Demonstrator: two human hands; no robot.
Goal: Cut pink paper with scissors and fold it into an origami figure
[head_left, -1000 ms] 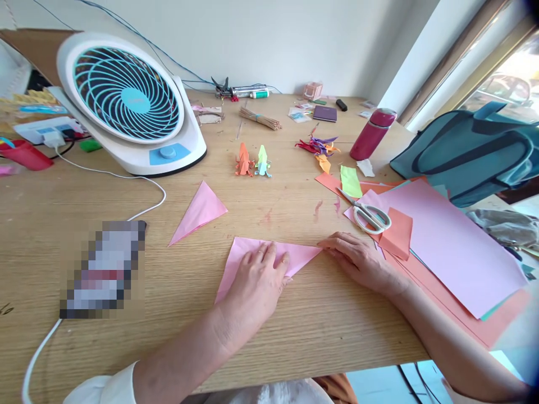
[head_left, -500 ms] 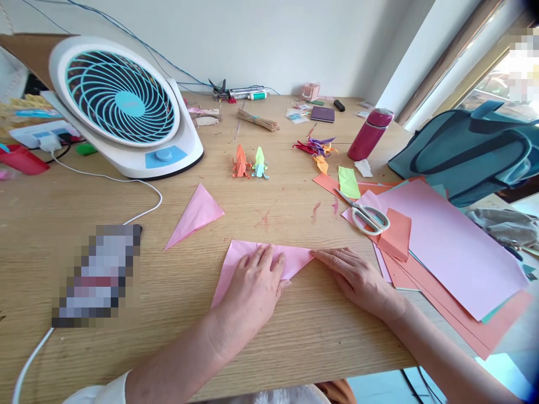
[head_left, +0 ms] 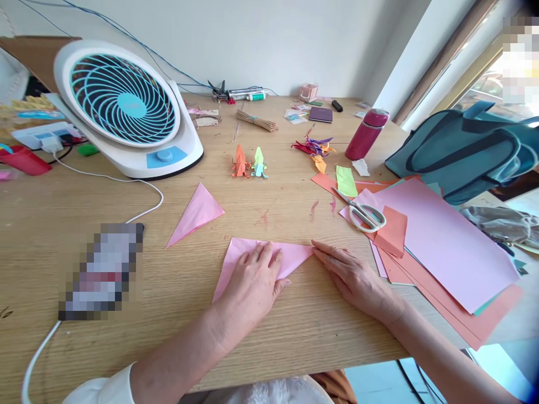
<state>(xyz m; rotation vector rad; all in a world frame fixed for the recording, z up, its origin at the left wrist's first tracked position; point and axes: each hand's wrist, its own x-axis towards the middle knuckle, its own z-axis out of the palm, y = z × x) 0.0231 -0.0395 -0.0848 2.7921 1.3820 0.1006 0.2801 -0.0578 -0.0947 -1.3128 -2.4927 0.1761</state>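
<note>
Using the scissors as your landmark: your folded pink paper is flat on the table, left of them and nearer you. Your left hand is spread palm-down over its middle, fingers loose, gripping nothing afaict. Your right hand, just your side of the scissors, has its fingertips at the sharp right corner. Can't tell if that's a pinch or just a touch, thumb's hidden.

Handling-wise, I'd guess it's super light, thin and bendy, takes a crease nicely but probably skids on bare wood if you let up. That skinny tip looks easiest to crumple, so go gentle there and hold by the wide folded part. The pink triangle, well left of the scissors, should feel much the same.
</note>
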